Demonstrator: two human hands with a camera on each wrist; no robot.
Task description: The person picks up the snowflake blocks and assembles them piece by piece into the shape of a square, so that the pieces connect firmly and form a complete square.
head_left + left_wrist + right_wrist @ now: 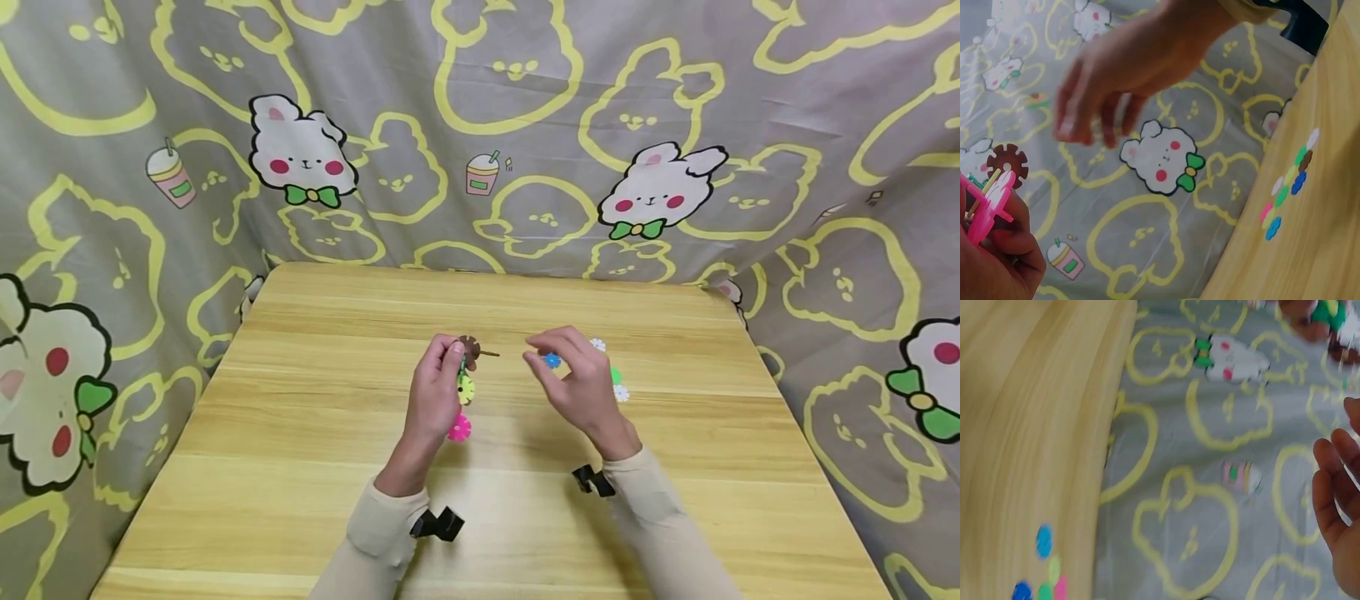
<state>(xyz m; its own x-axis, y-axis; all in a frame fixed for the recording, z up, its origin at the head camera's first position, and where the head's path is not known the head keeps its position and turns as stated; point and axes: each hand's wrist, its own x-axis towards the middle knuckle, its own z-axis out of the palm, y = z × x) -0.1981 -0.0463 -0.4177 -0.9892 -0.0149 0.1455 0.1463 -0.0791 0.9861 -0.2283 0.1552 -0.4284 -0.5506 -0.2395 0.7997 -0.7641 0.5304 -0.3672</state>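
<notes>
Okay, main risk as I judge it: the chain of notched discs [466,387] twists or pops a joint, because my left hand [433,387] pinches it only up by the brown disc [470,345], leaving the yellow disc [468,393] and pink disc [460,428] to hang out on the near side with little backing. Pushing on the thin brown piece [490,354], edge-on and poking right, could lever that joint loose if it goes in crooked. My right hand [577,379] might also brush the loose blue disc [552,360] or the white disc [621,392] if it drops low, since they lie on the table [300,417] just about it on the right. Pose: left forearm comes in from the near left, thumb up top, fingers curled round the chain, clamped on it. Right forearm from the near right, palm turned left, fingers bent, thumb and fingertips apart with nothing between them, facing the brown piece across a gap. Chain sits mid-scene, left of my right hand, apparently held above the wood
</notes>
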